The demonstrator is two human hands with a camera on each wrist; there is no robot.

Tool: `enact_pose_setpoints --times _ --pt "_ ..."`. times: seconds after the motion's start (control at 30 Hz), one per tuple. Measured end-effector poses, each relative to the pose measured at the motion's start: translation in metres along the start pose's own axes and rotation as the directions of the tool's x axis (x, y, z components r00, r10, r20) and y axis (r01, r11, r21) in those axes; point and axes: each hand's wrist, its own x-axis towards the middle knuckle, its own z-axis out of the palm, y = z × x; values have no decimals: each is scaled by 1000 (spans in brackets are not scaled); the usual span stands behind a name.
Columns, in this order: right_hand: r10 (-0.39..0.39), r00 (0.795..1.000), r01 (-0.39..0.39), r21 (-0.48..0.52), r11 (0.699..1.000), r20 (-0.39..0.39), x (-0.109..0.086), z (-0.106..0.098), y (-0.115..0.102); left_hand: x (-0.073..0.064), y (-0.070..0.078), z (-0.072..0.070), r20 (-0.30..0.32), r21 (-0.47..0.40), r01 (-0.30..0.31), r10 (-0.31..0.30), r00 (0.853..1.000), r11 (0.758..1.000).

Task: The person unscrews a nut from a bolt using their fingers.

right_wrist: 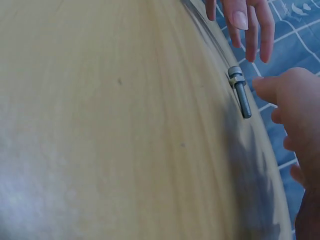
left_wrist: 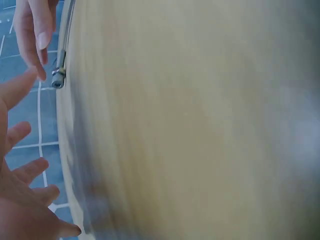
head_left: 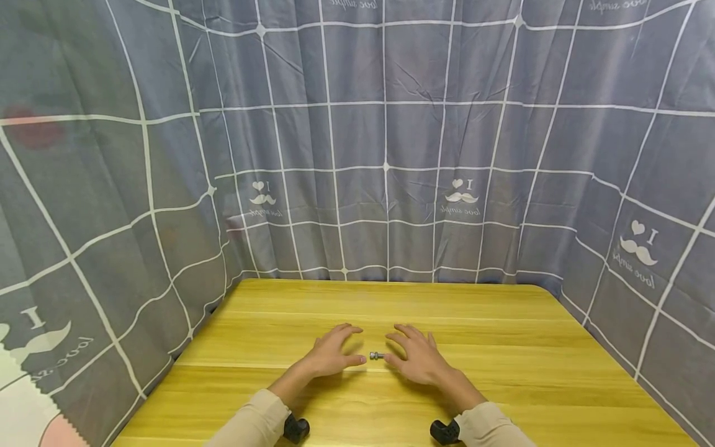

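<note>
A small metal bolt (head_left: pixel 377 356) lies on its side on the wooden table (head_left: pixel 391 304), between the two hands. Seen from the right wrist, the bolt (right_wrist: pixel 242 97) has a round head, a nut close to that head and a bare threaded shank. The left hand (head_left: pixel 331 355) hovers at the head end, fingers spread and relaxed, its thumb near the bolt. On the shank side is the right hand (head_left: pixel 418 359), also with loose, spread fingers; its thumb overlaps the shank's end in the head view. Neither hand holds anything.
Grey curtains (head_left: pixel 357 136) with white grid lines surround the table at the back and sides. A black wrist device (head_left: pixel 296 428) sits under the left sleeve, and another black device (head_left: pixel 445 431) under the right sleeve. Pale patterned cloth (head_left: pixel 28 403) shows at the lower left.
</note>
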Motion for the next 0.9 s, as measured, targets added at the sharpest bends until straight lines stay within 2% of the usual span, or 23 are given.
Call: enact_pose_setpoints --times 0.13,0.3,0.47,0.63,0.77,0.9 --pt "-12 999 15 56 998 -53 1 3 2 4 4 4 -12 -45 -1 1 1000 999" --pt "-16 995 30 138 990 -102 3 6 3 9 8 10 -41 -88 39 -42 998 995" --pt "-10 994 33 217 976 -107 3 10 7 12 12 15 -57 -132 97 -105 993 987" --pt "30 994 0 271 963 -105 3 14 11 14 16 19 -56 -173 142 -153 987 975" --pt "43 992 -8 284 959 -116 5 16 12 17 17 22 -76 -172 164 -180 981 971" --pt "40 991 -4 265 964 -131 7 17 11 20 16 25 -96 -129 167 -180 979 977"
